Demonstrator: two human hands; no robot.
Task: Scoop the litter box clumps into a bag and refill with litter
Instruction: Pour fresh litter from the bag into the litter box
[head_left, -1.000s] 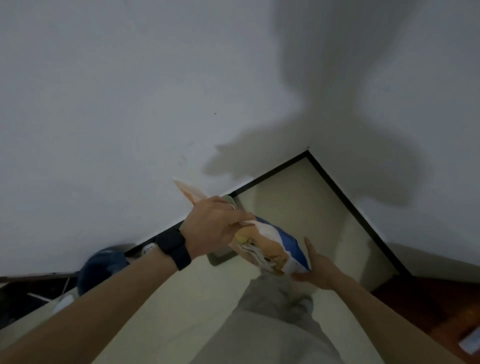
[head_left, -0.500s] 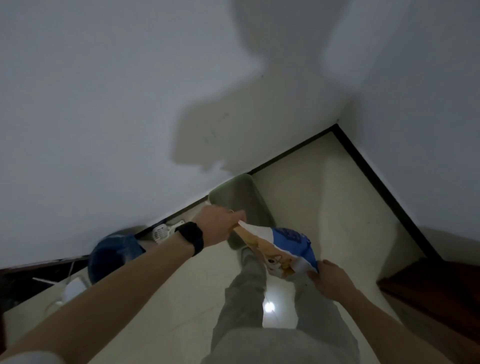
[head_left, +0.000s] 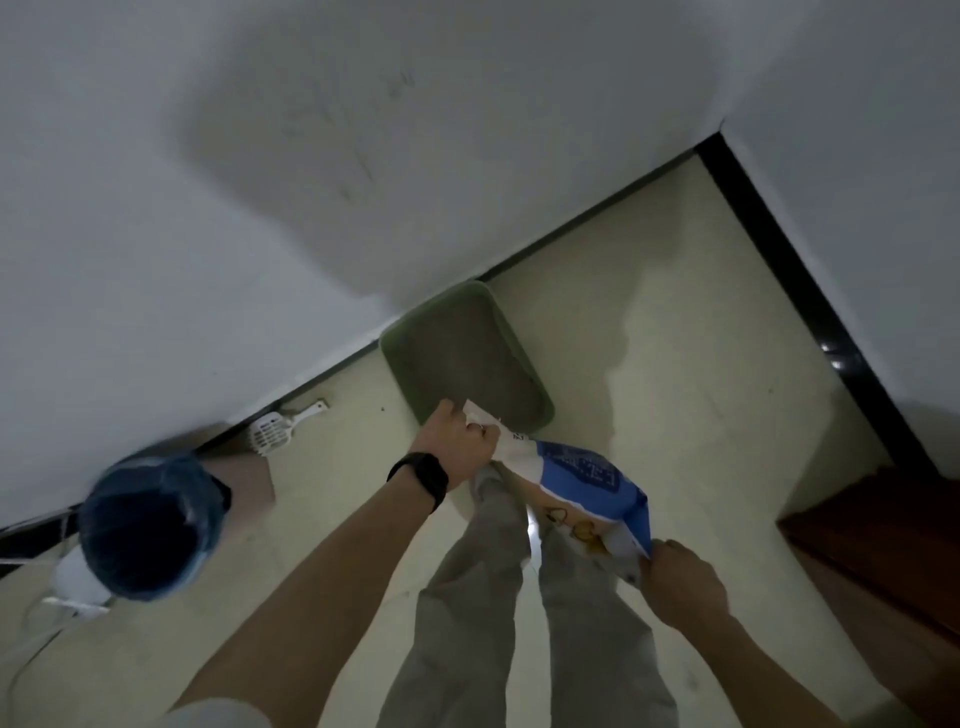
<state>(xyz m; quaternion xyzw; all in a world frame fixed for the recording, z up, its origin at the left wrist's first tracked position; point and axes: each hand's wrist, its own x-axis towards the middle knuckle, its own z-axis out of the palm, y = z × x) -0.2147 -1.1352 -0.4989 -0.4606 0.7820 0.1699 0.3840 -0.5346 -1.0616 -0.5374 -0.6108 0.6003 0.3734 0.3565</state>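
Note:
A green litter box (head_left: 400, 358) with grey litter sits on the floor against the wall. I hold a blue and white litter bag (head_left: 582, 483) tilted above its near edge. My left hand (head_left: 460, 441) grips the bag's top end, which points down toward the box. My right hand (head_left: 680, 582) grips the bag's bottom corner, lower right. A white litter scoop (head_left: 275, 428) lies on the floor by the wall, left of the box. No litter is visibly falling from the bag.
A bin lined with a blue bag (head_left: 148, 525) stands at the left by the wall, with a white object and cord (head_left: 72, 592) beside it. My legs (head_left: 498, 597) stand just before the box. A dark wooden surface (head_left: 883, 545) lies at the right.
The view has tipped down, so the litter box and scoop show fully. The bag has swung lower, its top end down over the box edge, and my right hand dropped to its bottom corner.

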